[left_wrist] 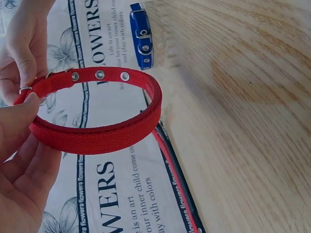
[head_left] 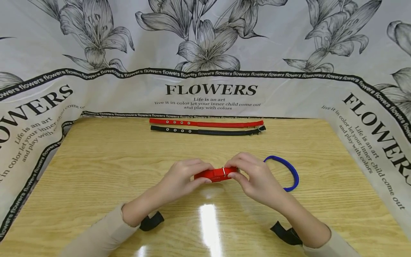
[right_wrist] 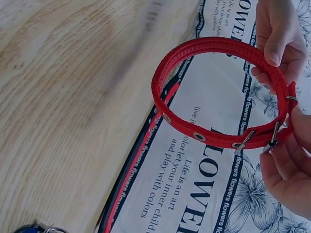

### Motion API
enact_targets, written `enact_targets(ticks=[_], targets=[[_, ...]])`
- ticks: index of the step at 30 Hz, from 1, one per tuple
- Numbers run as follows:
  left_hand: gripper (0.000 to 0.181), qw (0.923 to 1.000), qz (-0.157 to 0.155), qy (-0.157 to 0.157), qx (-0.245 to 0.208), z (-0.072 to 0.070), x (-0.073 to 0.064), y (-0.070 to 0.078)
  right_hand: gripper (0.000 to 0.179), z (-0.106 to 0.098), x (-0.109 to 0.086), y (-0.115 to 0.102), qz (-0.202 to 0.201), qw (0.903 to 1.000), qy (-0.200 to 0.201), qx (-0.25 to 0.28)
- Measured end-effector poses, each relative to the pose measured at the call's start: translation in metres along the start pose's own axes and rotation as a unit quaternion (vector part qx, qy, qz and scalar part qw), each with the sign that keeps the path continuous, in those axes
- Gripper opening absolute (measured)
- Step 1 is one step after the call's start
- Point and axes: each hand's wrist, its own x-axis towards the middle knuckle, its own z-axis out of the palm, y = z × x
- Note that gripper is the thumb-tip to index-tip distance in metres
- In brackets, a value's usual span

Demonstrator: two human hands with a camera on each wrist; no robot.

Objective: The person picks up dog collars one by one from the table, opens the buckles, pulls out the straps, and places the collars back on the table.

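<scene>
A red pet collar [head_left: 214, 174], bent into a loop, is held up between both hands over the table. My left hand [head_left: 184, 175] pinches its left side between thumb and fingers. On the other side, my right hand [head_left: 255, 175] pinches the collar by its metal buckle [right_wrist: 273, 138]. The right wrist view shows the strap's end passing through the buckle, and metal eyelets [right_wrist: 199, 136] along the band. Just right of my right hand lies a blue collar [head_left: 293, 173], closed into a ring, on the table.
A second red collar [head_left: 224, 125] and a black collar [head_left: 221, 132] lie stretched out side by side at the table's back edge. Behind them hangs a white flower-printed cloth [head_left: 128, 94]. Black straps [head_left: 152, 221] hang by both wrists above the wooden table [head_left: 106, 160].
</scene>
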Motion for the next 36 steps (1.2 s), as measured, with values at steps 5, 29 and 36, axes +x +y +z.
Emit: enact_targets(ticks=[5, 29, 36], targets=[[0.023, 0.9999, -0.015, -0.003, -0.005, -0.001, -0.003, 0.001, 0.028, 0.001, 0.001, -0.002, 0.006, 1.0000, 0.002, -0.001], [0.024, 0.9959, -0.038, 0.024, -0.078, -0.007, -0.013, 0.003, 0.031, 0.003, -0.001, -0.009, 0.027, 0.9938, 0.061, 0.088], [0.026, 0.9961, -0.025, 0.032, -0.078, -0.009, -0.016, 0.003, 0.029, 0.005, -0.001, -0.011, 0.044, 0.9829, 0.063, 0.167]])
